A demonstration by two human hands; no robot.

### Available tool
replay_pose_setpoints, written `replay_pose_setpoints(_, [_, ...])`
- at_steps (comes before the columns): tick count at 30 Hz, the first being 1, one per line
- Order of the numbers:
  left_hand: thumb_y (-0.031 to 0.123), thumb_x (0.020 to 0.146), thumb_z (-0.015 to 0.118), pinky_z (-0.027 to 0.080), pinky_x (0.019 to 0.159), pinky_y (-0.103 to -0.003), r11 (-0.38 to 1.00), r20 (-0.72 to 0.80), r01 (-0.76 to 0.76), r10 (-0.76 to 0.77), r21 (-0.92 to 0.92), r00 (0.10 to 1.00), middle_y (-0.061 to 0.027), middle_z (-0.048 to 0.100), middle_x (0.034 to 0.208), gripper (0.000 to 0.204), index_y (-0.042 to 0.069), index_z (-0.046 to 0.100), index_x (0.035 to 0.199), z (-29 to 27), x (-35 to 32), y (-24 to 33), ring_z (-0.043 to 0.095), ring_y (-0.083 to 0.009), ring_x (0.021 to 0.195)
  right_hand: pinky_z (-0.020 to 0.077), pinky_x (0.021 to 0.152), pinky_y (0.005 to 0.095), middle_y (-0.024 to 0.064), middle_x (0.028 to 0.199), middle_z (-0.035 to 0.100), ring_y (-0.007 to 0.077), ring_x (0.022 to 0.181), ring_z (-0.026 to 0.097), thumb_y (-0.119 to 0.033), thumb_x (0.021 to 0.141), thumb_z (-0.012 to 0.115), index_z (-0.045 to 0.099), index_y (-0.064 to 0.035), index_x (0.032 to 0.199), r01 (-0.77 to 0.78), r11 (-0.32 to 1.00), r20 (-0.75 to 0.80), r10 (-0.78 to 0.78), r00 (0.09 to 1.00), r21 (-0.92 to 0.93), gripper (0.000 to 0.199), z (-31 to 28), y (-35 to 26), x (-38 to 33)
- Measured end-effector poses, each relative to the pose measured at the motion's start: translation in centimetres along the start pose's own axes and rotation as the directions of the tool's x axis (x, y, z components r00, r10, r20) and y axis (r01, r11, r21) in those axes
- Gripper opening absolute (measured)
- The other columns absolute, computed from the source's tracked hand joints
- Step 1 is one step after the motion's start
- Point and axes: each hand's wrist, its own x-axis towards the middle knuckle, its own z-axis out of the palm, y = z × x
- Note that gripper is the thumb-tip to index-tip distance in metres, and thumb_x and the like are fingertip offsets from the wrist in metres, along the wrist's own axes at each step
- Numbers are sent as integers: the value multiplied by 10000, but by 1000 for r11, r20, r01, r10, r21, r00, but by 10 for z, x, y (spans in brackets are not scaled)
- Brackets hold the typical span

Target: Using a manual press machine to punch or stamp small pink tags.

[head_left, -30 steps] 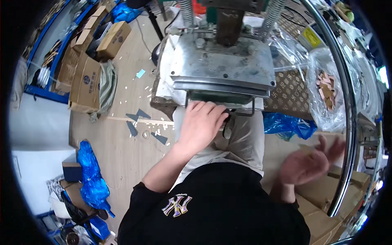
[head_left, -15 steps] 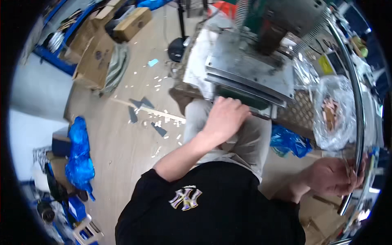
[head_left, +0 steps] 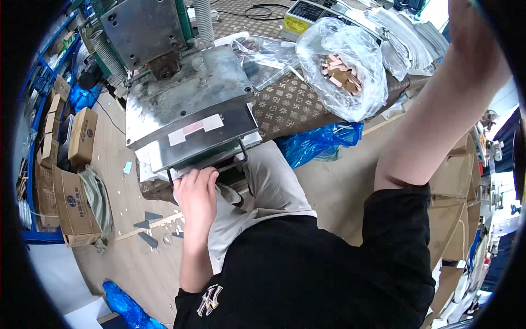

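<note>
My left hand [head_left: 197,192] is closed at the front of a metal press, its fingers curled over the left part of a black U-shaped handle [head_left: 242,153]. Behind that handle, a sliding metal plate [head_left: 235,127] sticks out from under the press's heavy upper plate [head_left: 192,93]. Across it lie a pale strip [head_left: 177,136], a pink strip [head_left: 193,128] and another pale pink strip [head_left: 212,122], roughly in a row. My right arm [head_left: 433,115] is raised toward the upper right, and its hand is outside the picture.
Right of the press, a clear plastic bag [head_left: 350,104] holds pink and brown scraps on the patterned tabletop [head_left: 279,109]. A blue bag [head_left: 318,145] sits below the table edge. Cardboard boxes [head_left: 76,203] stand at left, and dark offcuts [head_left: 148,239] lie on the floor.
The view has swung toward the right. My right hand has gone from the metal lever bar at lower right up out of view. The plate with the strips now shows; my left hand remains at the press front.
</note>
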Motion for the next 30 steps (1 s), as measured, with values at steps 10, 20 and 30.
replay_pose_setpoints(10, [185,970,724,414,821,-405,998,46,14,-11,-57,999,-45,672,877,114,101,758,1039,-4,-13,13,633,-263,849,537,908,528,220,1051,735,389,980,708,-193,984,632,743,-25,983,-144,976,680,216,701,-162,202,194,179,-214])
replay_pose_setpoints(20, [171,943,751,433,826,-396,996,124,44,-35,-76,992,-40,683,891,132,102,761,1055,-14,-12,12,646,-245,857,539,989,532,212,1131,717,435,1115,667,-179,969,590,754,-36,1018,-78,870,729,453,514,-486,223,242,196,-218])
replay_pose_setpoints(30, [190,918,779,434,798,-392,999,130,16,-11,-39,992,-23,668,861,152,116,762,1050,-20,-9,10,658,-225,839,535,1030,493,212,1141,729,423,1150,675,-155,949,591,754,-21,1015,-67,802,676,542,499,-594,221,252,212,-218])
